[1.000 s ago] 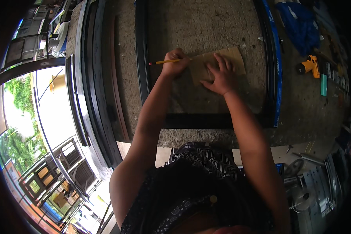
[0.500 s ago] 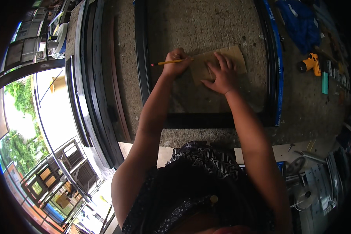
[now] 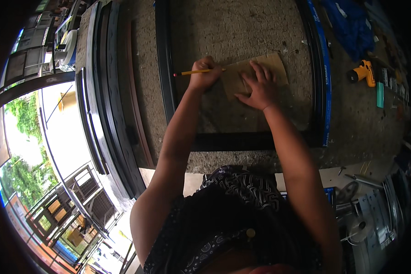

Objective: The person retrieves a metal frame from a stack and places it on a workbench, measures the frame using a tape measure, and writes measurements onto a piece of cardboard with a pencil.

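Observation:
A piece of brown cardboard (image 3: 278, 68) lies within a dark rectangular frame (image 3: 233, 140) on the rough workbench. My left hand (image 3: 202, 76) is closed around a yellow pencil (image 3: 190, 72), whose tip points right at the cardboard's left edge and whose pink eraser end sticks out to the left. Spread flat on the cardboard, my right hand (image 3: 261, 86) presses it down with the fingers apart and holds nothing. Part of the cardboard is hidden under that hand.
Long dark metal bars (image 3: 106, 82) run along the bench's left side. Blue tape (image 3: 326, 86) lines the frame's right side. Farther right lie a yellow power drill (image 3: 363, 74), a teal box (image 3: 380, 94) and a blue cloth or bag (image 3: 349, 27).
The view has shifted very slightly. My left hand and the pencil sit marginally farther left; my right hand stays put on the cardboard.

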`<state>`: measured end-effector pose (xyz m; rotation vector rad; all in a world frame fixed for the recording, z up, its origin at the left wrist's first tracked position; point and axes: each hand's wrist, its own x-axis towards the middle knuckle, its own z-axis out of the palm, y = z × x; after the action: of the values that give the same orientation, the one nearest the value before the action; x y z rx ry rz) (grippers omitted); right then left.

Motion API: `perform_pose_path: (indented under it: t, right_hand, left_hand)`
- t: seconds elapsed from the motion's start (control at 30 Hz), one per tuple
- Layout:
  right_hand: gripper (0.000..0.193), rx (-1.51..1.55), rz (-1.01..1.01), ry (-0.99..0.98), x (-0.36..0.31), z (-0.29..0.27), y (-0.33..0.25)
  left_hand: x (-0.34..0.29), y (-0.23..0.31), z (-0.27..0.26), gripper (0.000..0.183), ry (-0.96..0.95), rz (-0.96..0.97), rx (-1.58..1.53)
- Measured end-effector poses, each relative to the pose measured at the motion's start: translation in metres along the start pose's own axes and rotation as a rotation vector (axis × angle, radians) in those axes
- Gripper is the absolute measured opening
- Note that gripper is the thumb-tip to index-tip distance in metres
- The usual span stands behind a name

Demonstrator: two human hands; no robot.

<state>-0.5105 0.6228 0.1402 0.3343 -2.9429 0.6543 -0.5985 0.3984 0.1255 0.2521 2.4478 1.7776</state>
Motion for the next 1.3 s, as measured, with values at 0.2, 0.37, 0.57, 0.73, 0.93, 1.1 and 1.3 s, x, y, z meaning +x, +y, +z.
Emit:
perform_pose_path:
  t: [0.2,0.37,0.57,0.73,0.93,1.1,1.3]
  right_hand:
    - [0.067,0.007,0.003,0.002,0.000,0.001,0.000]
    - [0.066,0.015,-0.005,0.005,0.001,-0.003,-0.001]
    - [0.065,-0.007,-0.001,0.000,0.001,-0.005,-0.002]
    - [0.066,0.031,0.009,-0.001,0.001,-0.004,-0.001]
    - [0.068,0.020,0.018,-0.032,0.000,-0.004,-0.001]
    - [0.067,-0.003,0.006,-0.013,0.001,-0.005,-0.002]
    - [0.067,0.000,0.007,-0.012,0.002,-0.005,-0.002]
  left_hand:
    - [-0.003,-0.006,0.005,0.019,0.000,0.050,0.081]
    - [-0.003,-0.011,0.006,0.020,-0.009,0.043,0.107]
    - [-0.001,-0.017,0.008,0.021,0.007,0.105,0.080]
    - [-0.002,-0.017,0.008,0.021,0.000,0.113,0.048]
    - [-0.003,-0.012,0.009,0.023,0.016,0.090,-0.010]
    - [-0.004,-0.008,0.007,0.022,-0.007,0.086,0.077]
    - [-0.003,-0.008,0.008,0.020,0.010,0.096,0.051]
